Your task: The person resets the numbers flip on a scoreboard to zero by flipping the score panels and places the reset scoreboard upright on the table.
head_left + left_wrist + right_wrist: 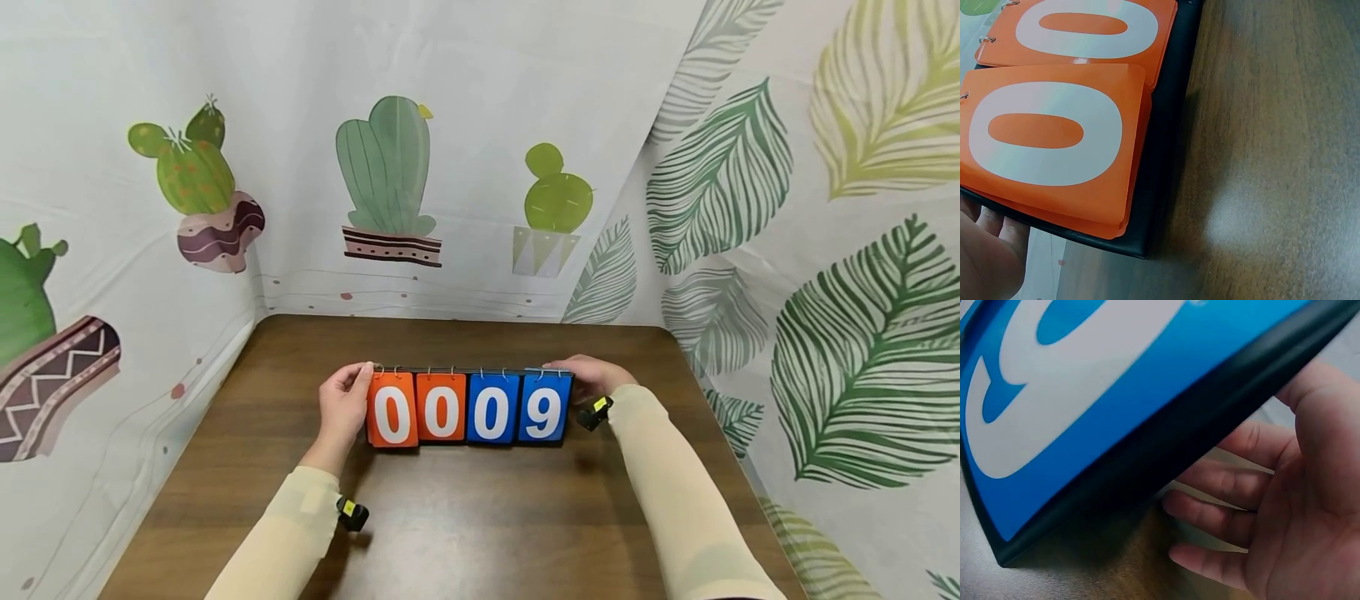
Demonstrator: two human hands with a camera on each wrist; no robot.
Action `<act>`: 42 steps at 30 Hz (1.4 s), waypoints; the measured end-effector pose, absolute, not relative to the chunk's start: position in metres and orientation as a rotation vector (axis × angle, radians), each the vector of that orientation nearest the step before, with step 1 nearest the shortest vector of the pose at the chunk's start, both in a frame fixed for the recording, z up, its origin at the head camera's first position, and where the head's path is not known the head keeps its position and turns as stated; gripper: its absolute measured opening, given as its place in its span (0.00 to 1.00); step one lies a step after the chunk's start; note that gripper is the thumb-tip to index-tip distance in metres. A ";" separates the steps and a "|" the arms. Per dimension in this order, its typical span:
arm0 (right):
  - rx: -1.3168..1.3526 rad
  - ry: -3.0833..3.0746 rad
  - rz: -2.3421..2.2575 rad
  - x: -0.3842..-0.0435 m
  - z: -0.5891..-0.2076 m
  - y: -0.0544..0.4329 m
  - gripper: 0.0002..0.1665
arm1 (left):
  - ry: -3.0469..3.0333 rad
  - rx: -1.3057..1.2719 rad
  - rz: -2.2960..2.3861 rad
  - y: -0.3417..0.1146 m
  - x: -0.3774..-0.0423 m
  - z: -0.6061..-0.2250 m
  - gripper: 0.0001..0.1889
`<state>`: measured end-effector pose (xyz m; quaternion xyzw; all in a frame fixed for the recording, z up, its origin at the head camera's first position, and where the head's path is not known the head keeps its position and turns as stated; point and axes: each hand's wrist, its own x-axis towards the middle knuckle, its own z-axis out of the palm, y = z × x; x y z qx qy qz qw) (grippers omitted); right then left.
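Two arms (288, 525) forward; left hand (343, 407) grips scoreboard (467, 408), right hand (1310, 494) partly behind.

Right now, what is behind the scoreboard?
Behind the scoreboard, the table runs back to a curtain. The left grip and right grip reach partly behind its ends. Its back, parts of both grips and the table just behind are covered.

The flip scoreboard (467, 407) hid several fingertips of the left grip (342, 410) and the thumb tip of the right grip (597, 377), whose hold could not be told. The head view's bottom edge cropped the tabletop (465, 517).
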<state>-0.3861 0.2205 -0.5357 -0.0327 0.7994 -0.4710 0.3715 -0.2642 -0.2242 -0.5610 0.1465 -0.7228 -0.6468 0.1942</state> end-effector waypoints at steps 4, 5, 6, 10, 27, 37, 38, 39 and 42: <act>-0.150 2.077 -1.198 -0.387 -0.539 0.220 0.32 | -2.023 0.393 -1.814 -0.223 -0.265 -0.559 0.19; -0.147 2.095 -1.195 -0.388 -0.539 0.219 0.31 | -2.025 0.391 -1.814 -0.223 -0.265 -0.559 0.20; -0.140 2.112 -1.193 -0.388 -0.539 0.218 0.30 | -2.028 0.390 -1.815 -0.223 -0.265 -0.559 0.20; -0.114 2.188 -1.177 -0.392 -0.540 0.215 0.26 | -2.038 0.412 -1.823 -0.223 -0.265 -0.558 0.20; -0.237 2.411 -1.032 -0.397 -0.536 0.205 0.18 | -2.044 0.424 -1.830 -0.221 -0.260 -0.547 0.17; -0.241 2.353 -0.990 -0.393 -0.531 0.199 0.22 | -2.038 0.423 -1.844 -0.224 -0.264 -0.557 0.19; -0.261 2.363 -0.991 -0.393 -0.531 0.199 0.21 | -2.036 0.419 -1.837 -0.225 -0.264 -0.559 0.19; -0.280 2.374 -0.991 -0.393 -0.532 0.199 0.20 | -2.037 0.419 -1.829 -0.225 -0.264 -0.560 0.19; -0.364 2.435 -0.977 -0.394 -0.533 0.199 0.18 | -2.028 0.418 -1.817 -0.224 -0.264 -0.560 0.20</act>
